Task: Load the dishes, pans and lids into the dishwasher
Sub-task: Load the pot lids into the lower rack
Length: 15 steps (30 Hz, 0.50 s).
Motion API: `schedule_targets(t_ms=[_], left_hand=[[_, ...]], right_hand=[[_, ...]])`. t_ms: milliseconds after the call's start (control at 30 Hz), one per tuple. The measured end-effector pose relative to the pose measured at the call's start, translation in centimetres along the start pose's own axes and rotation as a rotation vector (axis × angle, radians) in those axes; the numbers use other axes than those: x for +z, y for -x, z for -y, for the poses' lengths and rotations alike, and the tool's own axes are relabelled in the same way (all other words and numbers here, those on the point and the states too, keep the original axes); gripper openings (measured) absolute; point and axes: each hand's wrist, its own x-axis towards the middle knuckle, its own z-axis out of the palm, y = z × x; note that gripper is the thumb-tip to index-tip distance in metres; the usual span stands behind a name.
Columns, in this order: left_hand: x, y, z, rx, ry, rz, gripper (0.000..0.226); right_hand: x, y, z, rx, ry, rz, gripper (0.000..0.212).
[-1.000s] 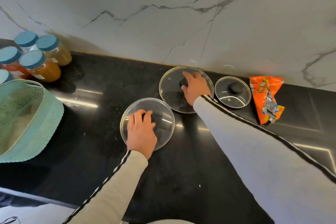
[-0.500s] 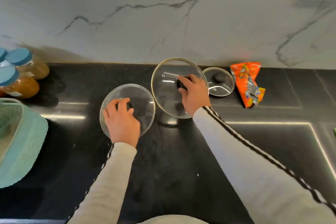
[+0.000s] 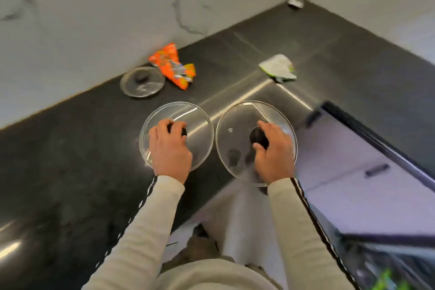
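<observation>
Two round clear glass lids (image 3: 200, 122) (image 3: 237, 125), judged fragile and slippery, are gripped by black knobs (image 3: 182, 131), fingers of left hand (image 3: 169, 150) and right hand (image 3: 274, 155) curled round.

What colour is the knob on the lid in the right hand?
Black. The knob on the glass lid shows best in the head view.

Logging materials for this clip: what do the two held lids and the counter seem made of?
Left lid: clear glass, counter visible through it; dark knob, probably plastic. Right lid: clear glass, thin metal-looking rim. Counter: dark polished stone, apparently; it mirrors light streaks.
</observation>
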Motion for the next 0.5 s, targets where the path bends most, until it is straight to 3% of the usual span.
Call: schedule_targets(t_ms=[300, 500], left_hand=[[8.3, 15.7, -21.3, 0.529, 0.244, 0.314, 0.029], [11.8, 29.8, -31.9, 0.831, 0.310, 0.605, 0.030]], right_hand=[[-18.5, 19.4, -16.5, 0.550, 0.039, -0.352, 0.061], [-25.2, 33.1, -25.2, 0.963, -0.014, -0.623, 0.058]])
